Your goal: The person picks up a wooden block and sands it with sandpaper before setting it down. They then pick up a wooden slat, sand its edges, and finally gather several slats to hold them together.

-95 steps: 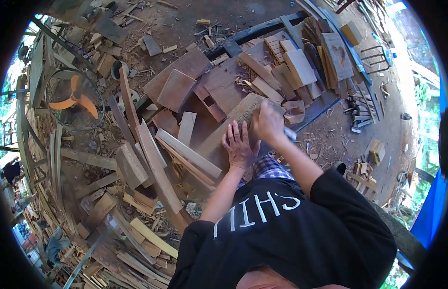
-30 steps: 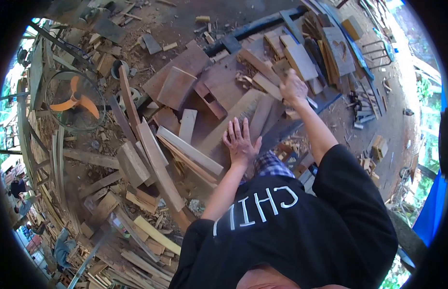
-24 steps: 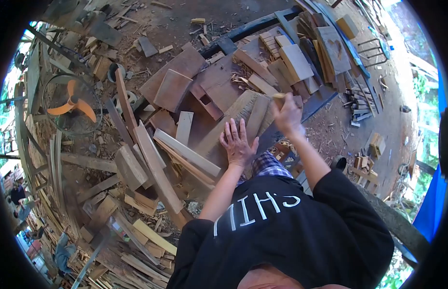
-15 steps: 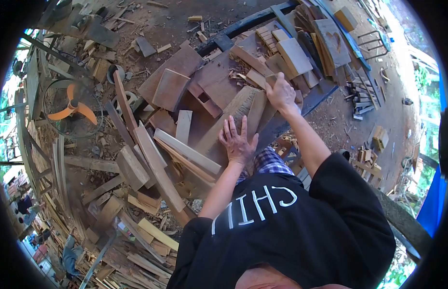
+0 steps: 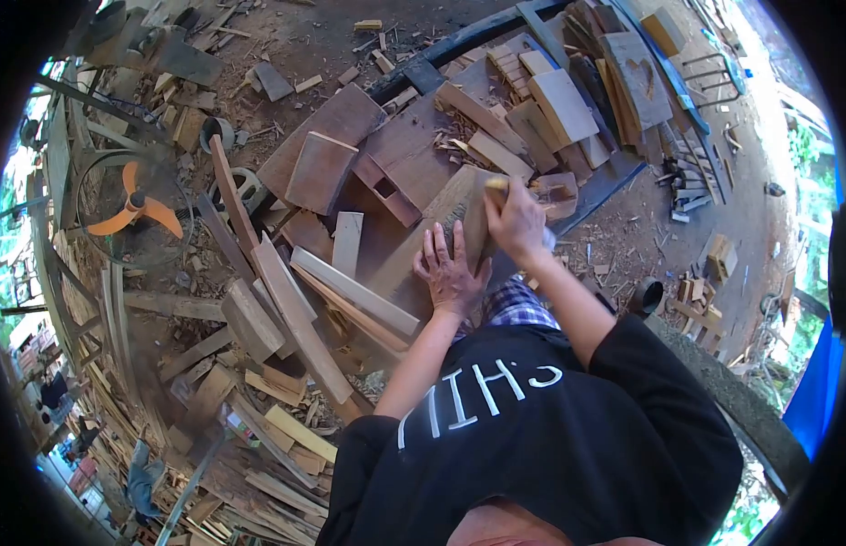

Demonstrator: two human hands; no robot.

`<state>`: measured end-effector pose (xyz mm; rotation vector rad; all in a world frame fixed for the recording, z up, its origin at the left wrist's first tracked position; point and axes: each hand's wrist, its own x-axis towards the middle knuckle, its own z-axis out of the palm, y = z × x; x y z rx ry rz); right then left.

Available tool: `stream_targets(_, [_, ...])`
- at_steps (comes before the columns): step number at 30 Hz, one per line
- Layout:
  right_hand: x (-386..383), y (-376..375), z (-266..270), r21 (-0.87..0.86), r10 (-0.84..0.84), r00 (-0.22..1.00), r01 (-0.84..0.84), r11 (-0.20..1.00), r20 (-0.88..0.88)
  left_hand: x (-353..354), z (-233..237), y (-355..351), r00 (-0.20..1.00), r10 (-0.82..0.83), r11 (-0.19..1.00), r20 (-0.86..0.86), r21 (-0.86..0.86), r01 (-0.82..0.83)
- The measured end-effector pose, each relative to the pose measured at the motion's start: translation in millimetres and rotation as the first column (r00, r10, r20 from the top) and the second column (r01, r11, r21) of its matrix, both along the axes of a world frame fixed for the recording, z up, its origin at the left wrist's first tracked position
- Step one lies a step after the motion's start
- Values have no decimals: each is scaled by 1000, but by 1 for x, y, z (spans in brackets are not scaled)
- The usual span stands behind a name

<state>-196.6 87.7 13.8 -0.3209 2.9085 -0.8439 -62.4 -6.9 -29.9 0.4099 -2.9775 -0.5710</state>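
My left hand (image 5: pixel 452 277) lies with fingers spread on a thick wooden block (image 5: pixel 456 202), its thumb towards the block's near side. My right hand (image 5: pixel 520 221) is closed round a small wooden piece (image 5: pixel 497 184), whose pale end shows above the fingers. That piece is at the right side of the thick block, overlapping it in this view. Most of it is hidden by my fingers. Beyond the hands, a brown wooden piece with a square hole (image 5: pixel 386 188) rests on a reddish-brown board (image 5: pixel 409 136).
Long wooden strips (image 5: pixel 354 289) lie left of my hands. A fan with orange blades (image 5: pixel 136 207) stands at the left. Stacked planks (image 5: pixel 564 107) and a board with a heart-shaped mark (image 5: pixel 634 77) are at the back right. Wood scraps and chips litter the floor.
My right hand has moved back towards my body and slightly left with the small wooden piece. My left hand stays almost in place on the thick block.
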Motion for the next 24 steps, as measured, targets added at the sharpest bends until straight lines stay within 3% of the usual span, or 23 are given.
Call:
stream_targets(5, [-46,-12,1,110,-80,994,71,991,80,-7,-2,4,996,87,996,-36,-1,-87])
stream_targets(7, [-25,-10,-4,135,-35,999,32,990,16,-6,-4,4,995,90,996,-42,-6,-91])
stream_targets(8, [-8,-5,-10,77,81,996,-78,994,-37,-7,-5,4,995,96,995,-37,-11,-97])
stream_targets(10, [16,-9,7,150,210,976,-217,965,61,-7,-7,3,995,90,996,-47,1,-90])
stream_targets(12, [-14,-17,-3,138,106,992,-95,986,-69,-5,-7,3,995,86,996,-44,3,-86])
stream_targets(14, [-74,-27,2,158,39,999,-40,987,10,-6,-2,4,996,90,996,-10,-17,-90])
stream_targets(17, [-135,-1,-7,355,87,984,-138,925,154,-2,-5,5,996,70,997,-51,-25,-71])
stream_targets(20, [-126,35,7,173,-131,961,90,981,242,-4,-1,2,997,56,998,-53,-37,-58])
stream_targets(24, [-84,110,2,101,-215,964,202,974,153,-12,-2,-6,996,-57,998,-70,-32,55])
